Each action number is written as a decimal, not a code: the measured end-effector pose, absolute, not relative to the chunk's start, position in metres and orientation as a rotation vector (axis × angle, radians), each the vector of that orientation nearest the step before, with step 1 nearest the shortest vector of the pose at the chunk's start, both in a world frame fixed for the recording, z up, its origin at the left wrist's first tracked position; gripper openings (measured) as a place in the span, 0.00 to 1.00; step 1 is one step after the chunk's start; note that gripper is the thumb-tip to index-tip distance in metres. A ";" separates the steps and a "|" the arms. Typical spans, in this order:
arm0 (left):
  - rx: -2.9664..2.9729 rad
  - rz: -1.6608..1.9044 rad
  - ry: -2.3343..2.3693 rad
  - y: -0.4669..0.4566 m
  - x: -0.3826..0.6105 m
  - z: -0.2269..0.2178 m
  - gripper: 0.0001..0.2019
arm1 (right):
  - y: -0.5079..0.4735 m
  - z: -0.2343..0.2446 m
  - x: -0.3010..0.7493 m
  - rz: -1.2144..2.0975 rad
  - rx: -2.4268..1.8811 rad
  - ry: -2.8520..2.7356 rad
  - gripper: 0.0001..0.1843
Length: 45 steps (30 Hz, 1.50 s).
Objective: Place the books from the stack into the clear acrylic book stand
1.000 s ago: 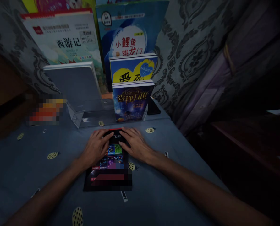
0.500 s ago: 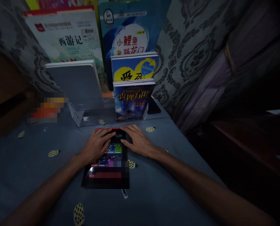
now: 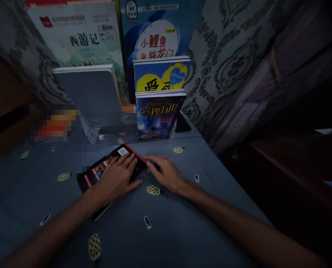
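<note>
Left hand (image 3: pixel 118 178) is just lying flat, fingers spread, on the black book (image 3: pixel 95 172), not gripping it. Right hand (image 3: pixel 167 174) is open too, fingertips touching the book's edge at 3 o'clock.

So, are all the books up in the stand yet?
Not yet. Two blue books stand in the clear stand, a grey book at its back left. The dark book lies slantwise on the tablecloth, left hand pressing it, right hand at its corner. It is yet to go up.

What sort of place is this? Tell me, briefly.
Probably a book display corner, in a shop or a home: books stand face-out in a clear stand on a cloth-covered table, against a patterned curtain.
</note>
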<state>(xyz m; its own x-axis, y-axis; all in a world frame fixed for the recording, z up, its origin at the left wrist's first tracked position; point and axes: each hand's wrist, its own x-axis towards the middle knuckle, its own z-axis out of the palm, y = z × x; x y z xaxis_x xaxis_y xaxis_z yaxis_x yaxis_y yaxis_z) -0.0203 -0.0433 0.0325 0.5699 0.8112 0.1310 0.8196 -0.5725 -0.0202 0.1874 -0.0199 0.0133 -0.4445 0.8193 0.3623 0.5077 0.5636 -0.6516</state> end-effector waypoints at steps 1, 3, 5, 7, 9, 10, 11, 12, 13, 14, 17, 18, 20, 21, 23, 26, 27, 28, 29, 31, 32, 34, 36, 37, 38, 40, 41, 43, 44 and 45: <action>-2.670 -0.153 -1.421 -0.046 -0.017 0.030 0.30 | -0.021 0.013 0.187 0.588 -1.034 -2.145 0.17; -2.603 -0.153 -1.432 -0.049 -0.012 0.026 0.27 | -0.021 0.012 0.187 0.547 -1.025 -2.142 0.16; -2.582 -0.169 -1.409 -0.049 -0.010 0.023 0.24 | -0.018 0.010 0.188 0.534 -1.061 -2.105 0.16; -2.571 -0.197 -1.369 -0.048 -0.010 0.021 0.23 | -0.015 0.008 0.190 0.539 -1.096 -2.059 0.17; -2.551 -0.222 -1.330 -0.046 -0.009 0.020 0.21 | -0.014 0.008 0.192 0.544 -1.102 -2.022 0.17; -2.542 -0.232 -1.311 -0.046 -0.009 0.019 0.21 | -0.013 0.008 0.192 0.545 -1.097 -2.006 0.17; -2.535 -0.239 -1.291 -0.045 -0.009 0.019 0.20 | -0.013 0.008 0.193 0.542 -1.090 -1.992 0.17; -2.530 -0.245 -1.269 -0.045 -0.008 0.018 0.20 | -0.013 0.008 0.193 0.537 -1.085 -1.980 0.17; -2.526 -0.251 -1.248 -0.044 -0.008 0.018 0.19 | -0.013 0.009 0.193 0.530 -1.079 -1.970 0.18; -2.521 -0.257 -1.230 -0.044 -0.007 0.018 0.19 | -0.014 0.010 0.193 0.524 -1.075 -1.962 0.18; -2.514 -0.263 -1.203 -0.043 -0.007 0.020 0.18 | -0.015 0.012 0.192 0.520 -1.074 -1.940 0.18; -2.515 -0.258 -1.202 -0.043 -0.007 0.020 0.18 | -0.015 0.012 0.193 0.520 -1.070 -1.935 0.19; -2.512 -0.244 -1.202 -0.043 -0.007 0.021 0.18 | -0.015 0.012 0.193 0.518 -1.059 -1.929 0.19; -2.509 -0.236 -1.204 -0.043 -0.007 0.022 0.18 | -0.015 0.012 0.193 0.512 -1.047 -1.926 0.19; -2.506 -0.226 -1.216 -0.043 -0.007 0.022 0.19 | -0.016 0.012 0.193 0.499 -1.024 -1.923 0.19; -2.521 -0.227 -1.237 -0.043 -0.007 0.022 0.19 | -0.017 0.013 0.192 0.482 -0.993 -1.928 0.20; -2.527 -0.232 -1.248 -0.043 -0.007 0.022 0.19 | -0.018 0.014 0.192 0.479 -0.986 -1.934 0.20; -2.533 -0.240 -1.263 -0.043 -0.006 0.021 0.19 | -0.019 0.015 0.192 0.477 -0.979 -1.941 0.20; -2.538 -0.248 -1.278 -0.043 -0.006 0.021 0.19 | -0.020 0.016 0.192 0.475 -0.972 -1.949 0.20; -2.546 -0.257 -1.305 -0.044 -0.005 0.021 0.19 | -0.021 0.016 0.192 0.467 -0.961 -1.959 0.20; -2.545 -0.254 -1.310 -0.045 -0.005 0.020 0.19 | -0.021 0.017 0.192 0.464 -0.959 -1.963 0.19; -2.535 -0.233 -1.311 -0.046 -0.004 0.020 0.20 | -0.022 0.016 0.191 0.459 -0.959 -1.972 0.19; -2.525 -0.218 -1.312 -0.047 -0.004 0.021 0.20 | -0.022 0.014 0.190 0.477 -0.956 -2.005 0.18; -2.527 -0.218 -1.312 -0.047 -0.004 0.021 0.20 | -0.022 0.013 0.190 0.493 -0.949 -2.038 0.18; -2.533 -0.222 -1.311 -0.047 -0.005 0.021 0.21 | -0.022 0.012 0.189 0.506 -0.942 -2.077 0.18; -2.549 -0.241 -1.308 -0.046 -0.007 0.021 0.22 | -0.022 0.010 0.188 0.511 -0.940 -2.153 0.18; -2.559 -0.251 -1.308 -0.046 -0.009 0.021 0.22 | -0.021 0.008 0.188 0.495 -0.944 -2.180 0.18; -2.579 -0.265 -1.318 -0.046 -0.012 0.021 0.22 | -0.021 0.006 0.188 0.439 -0.944 -2.203 0.17; -2.584 -0.271 -1.333 -0.046 -0.014 0.021 0.22 | -0.020 0.005 0.188 0.411 -0.932 -2.208 0.17; -2.589 -0.278 -1.353 -0.046 -0.015 0.021 0.23 | -0.020 0.004 0.188 0.384 -0.912 -2.211 0.17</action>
